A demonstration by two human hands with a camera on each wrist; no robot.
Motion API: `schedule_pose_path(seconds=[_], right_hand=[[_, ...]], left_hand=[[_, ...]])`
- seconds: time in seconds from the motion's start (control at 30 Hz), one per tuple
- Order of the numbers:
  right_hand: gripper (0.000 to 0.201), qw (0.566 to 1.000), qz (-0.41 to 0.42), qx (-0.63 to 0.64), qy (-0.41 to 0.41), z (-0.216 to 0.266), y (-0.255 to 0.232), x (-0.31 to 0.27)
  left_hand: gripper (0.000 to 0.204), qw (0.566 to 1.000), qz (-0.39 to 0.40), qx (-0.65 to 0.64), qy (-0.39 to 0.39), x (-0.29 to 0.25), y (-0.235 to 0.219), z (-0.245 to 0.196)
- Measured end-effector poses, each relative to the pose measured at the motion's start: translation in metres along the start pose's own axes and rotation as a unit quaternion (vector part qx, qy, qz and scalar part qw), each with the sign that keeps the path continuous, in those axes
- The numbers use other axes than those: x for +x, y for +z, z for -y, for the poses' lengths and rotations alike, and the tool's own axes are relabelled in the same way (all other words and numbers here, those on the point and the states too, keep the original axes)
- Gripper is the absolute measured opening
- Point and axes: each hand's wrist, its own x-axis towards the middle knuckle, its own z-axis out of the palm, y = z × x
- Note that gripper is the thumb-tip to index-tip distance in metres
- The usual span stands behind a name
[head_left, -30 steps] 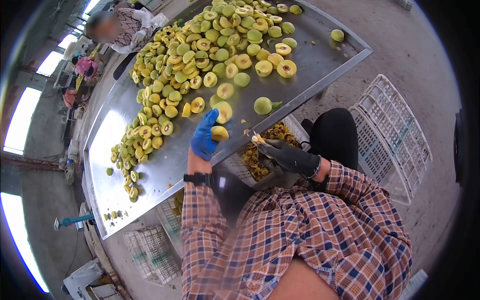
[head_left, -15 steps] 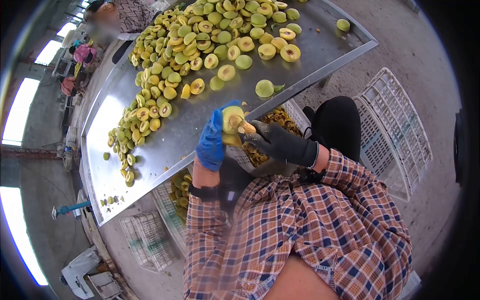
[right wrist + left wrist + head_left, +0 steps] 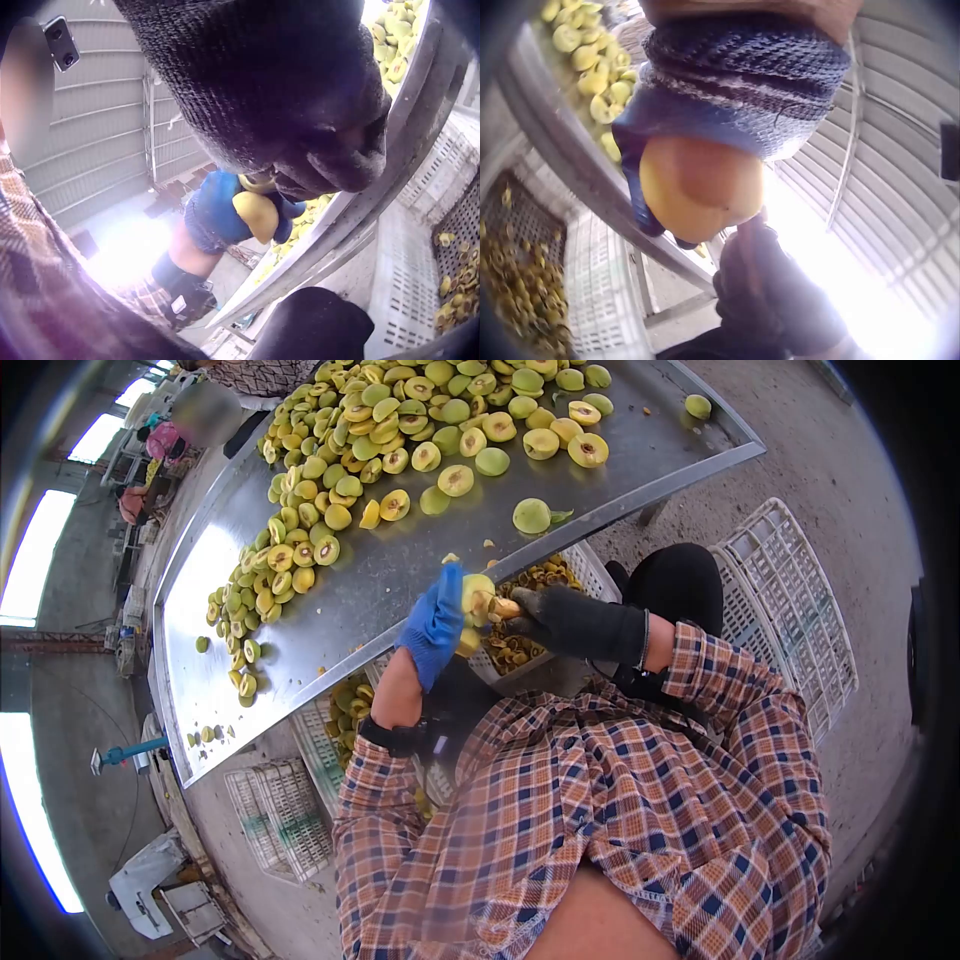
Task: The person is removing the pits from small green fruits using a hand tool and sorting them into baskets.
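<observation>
Over the metal table's near edge (image 3: 590, 520), my blue-gloved left hand (image 3: 436, 622) holds yellow-green fruit halves (image 3: 477, 595). In the left wrist view a yellow fruit piece (image 3: 697, 187) lies in the curled blue glove (image 3: 739, 90). My black-gloved right hand (image 3: 580, 624) grips a small tool with a light wooden-looking handle (image 3: 507, 608), its end against the fruit. The right wrist view has the black glove (image 3: 285, 97) close against the blue glove (image 3: 217, 210), with yellow fruit (image 3: 256, 215) between them; the tool's tip is hidden there.
Many halved fruits (image 3: 400, 410) are piled across the table's far side. Below its near edge stands a crate of scraps (image 3: 590, 568), with another crate of fruit pieces (image 3: 350, 705) to its left. White crates (image 3: 790, 600) stand at the right; other people are at the upper left.
The left hand has picked up fruit from near the table edge and drawn it back towards the body. The right hand has brought the tool from beside the table onto the fruit.
</observation>
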Motion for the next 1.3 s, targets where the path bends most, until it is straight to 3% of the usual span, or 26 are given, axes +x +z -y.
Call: schedule_pose_path(seconds=[0.03,0.1,0.17,0.2,0.23,0.3,0.33,0.37,0.4,0.43,0.47,0.5,0.57,0.6,0.63,0.7,0.73,0.77,0.83,0.87,0.9,1.0,1.13,1.2,1.23,1.3], right_hand=[[0.031,1.000,0.001,0.000,-0.001,0.001,0.002,-0.001],[0.030,0.985,0.017,0.157,0.064,0.003,0.010,-0.002],[0.031,0.989,0.006,0.145,0.039,-0.002,0.015,-0.003],[0.031,0.991,0.000,0.133,0.017,-0.002,0.016,-0.005],[0.031,0.991,-0.001,0.134,0.019,-0.004,0.014,-0.005],[0.031,0.989,0.117,0.040,0.084,-0.005,0.005,-0.004],[0.031,0.989,0.116,0.042,0.086,-0.007,0.010,-0.006],[0.032,0.989,0.091,0.096,0.067,-0.009,0.017,-0.006],[0.034,0.986,0.064,0.148,0.044,-0.007,0.016,-0.003],[0.034,0.987,0.063,0.145,0.041,-0.003,0.014,-0.003],[0.036,0.942,0.088,0.283,0.159,0.011,0.006,-0.004],[0.038,0.863,0.109,0.412,0.272,0.020,0.002,-0.004],[0.039,0.842,0.131,0.446,0.272,0.018,0.014,-0.006],[0.041,0.819,0.157,0.479,0.275,0.016,0.019,-0.007],[0.041,0.818,0.159,0.480,0.275,0.014,0.022,-0.008],[0.041,0.959,0.082,0.259,0.083,0.008,0.023,-0.007],[0.041,0.958,0.084,0.260,0.085,0.002,0.024,-0.007],[0.040,0.966,0.094,0.228,0.073,-0.002,0.024,-0.005],[0.038,0.975,0.100,0.189,0.056,-0.003,0.024,-0.002],[0.036,0.934,0.096,0.323,0.121,0.008,0.023,-0.002],[0.035,0.869,0.090,0.451,0.184,0.016,0.026,-0.003],[0.032,0.870,0.101,0.458,0.151,0.023,0.038,-0.005],[0.032,0.884,0.128,0.416,0.171,0.032,0.025,0.004],[0.030,0.872,0.086,0.459,0.143,0.039,0.022,0.007],[0.030,0.872,0.084,0.460,0.142,0.041,0.019,0.007],[0.029,0.845,0.141,0.470,0.211,0.043,0.014,0.005]], left_hand=[[0.047,1.000,0.003,0.001,0.003,0.000,0.002,0.000],[0.046,1.000,-0.008,-0.013,0.015,-0.004,0.010,-0.001],[0.046,0.999,-0.015,0.010,0.049,-0.007,0.016,0.001],[0.044,0.960,0.023,0.206,0.187,-0.002,0.006,0.011],[0.044,0.960,0.024,0.206,0.186,0.001,-0.006,0.019],[0.044,0.907,0.060,0.407,0.094,0.007,-0.019,0.019],[0.044,0.925,0.060,0.373,0.033,0.008,-0.022,0.020],[0.044,0.925,0.061,0.373,0.033,0.002,-0.016,0.017],[0.044,0.978,0.035,0.199,0.040,-0.008,-0.005,0.013],[0.044,0.999,0.008,0.019,0.048,-0.012,0.005,0.011],[0.042,0.985,-0.008,-0.161,0.058,-0.007,0.012,0.021],[0.042,0.986,-0.007,-0.158,0.061,-0.002,0.015,0.027],[0.036,0.979,-0.088,-0.100,0.157,0.001,0.018,0.038],[0.030,0.970,-0.088,0.044,0.223,0.006,0.010,0.039],[0.030,0.970,-0.090,0.043,0.222,0.002,0.002,0.043],[0.026,0.915,0.011,0.280,0.289,-0.015,0.005,0.014],[0.027,0.952,0.035,0.208,0.224,-0.013,-0.003,0.017],[0.027,0.953,0.035,0.207,0.220,-0.018,0.001,0.015],[0.050,0.992,-0.048,-0.077,0.087,-0.023,0.017,0.007],[0.056,0.969,-0.112,-0.195,0.104,-0.013,0.029,0.012],[0.056,0.969,-0.113,-0.195,0.106,-0.014,0.028,0.012],[0.055,0.959,-0.015,-0.279,0.054,-0.024,0.023,0.012],[0.056,0.976,-0.011,-0.192,0.106,-0.024,0.020,0.006],[0.048,0.976,-0.110,-0.014,0.185,-0.020,0.022,0.006],[0.048,0.976,-0.109,-0.012,0.186,-0.019,0.023,0.005],[0.046,0.958,-0.154,0.093,0.225,-0.020,0.026,0.004]])
